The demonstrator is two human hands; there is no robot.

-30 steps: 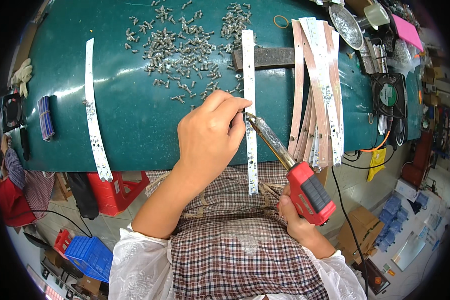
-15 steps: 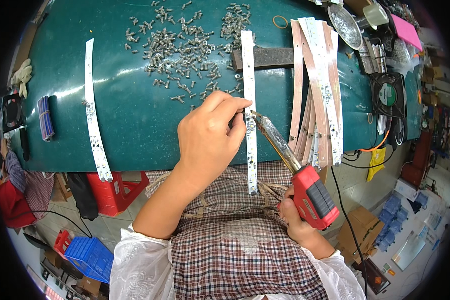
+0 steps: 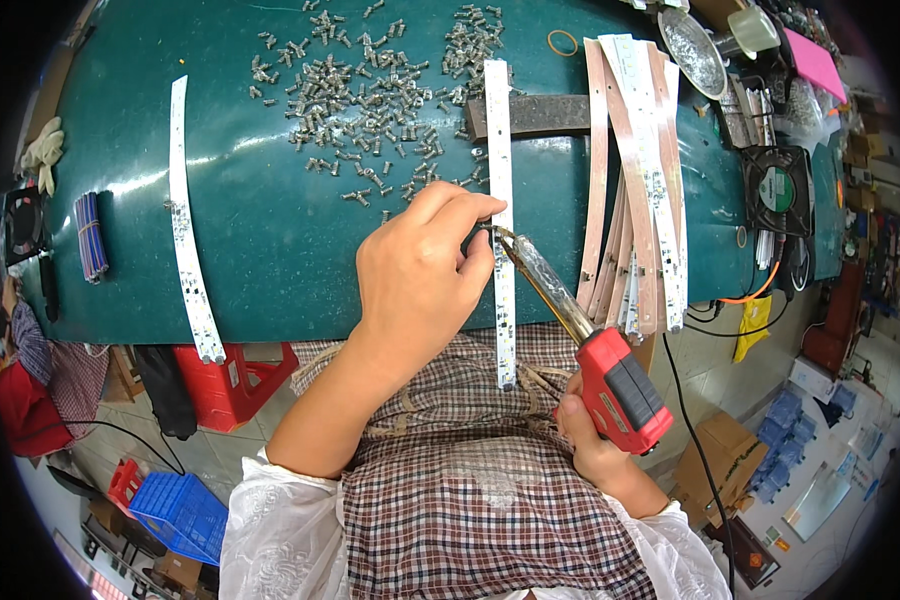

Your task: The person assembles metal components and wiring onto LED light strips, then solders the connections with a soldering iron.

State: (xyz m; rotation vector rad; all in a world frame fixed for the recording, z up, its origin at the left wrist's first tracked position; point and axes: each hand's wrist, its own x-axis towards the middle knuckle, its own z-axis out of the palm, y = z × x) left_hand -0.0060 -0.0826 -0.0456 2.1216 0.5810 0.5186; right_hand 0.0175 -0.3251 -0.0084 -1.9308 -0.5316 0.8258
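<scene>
Caught seemingly mid-joint on a white LED strip overhanging the desk at six o'clock, with soldering gun clasped in right hand, small dark part pinched narrowly in left hand, and metal components at eleven and stacked strips at two apparently awaiting work.

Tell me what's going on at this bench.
A person holds a red-and-black soldering gun in the right hand, its tip at a long white circuit-board strip. The left hand has its fingers at the strip's left edge, close to that tip; anything pinched there is mostly hidden. Loose small silvery metal parts lie farther back on the green tabletop, with another white circuit-board strip to the left.
</scene>
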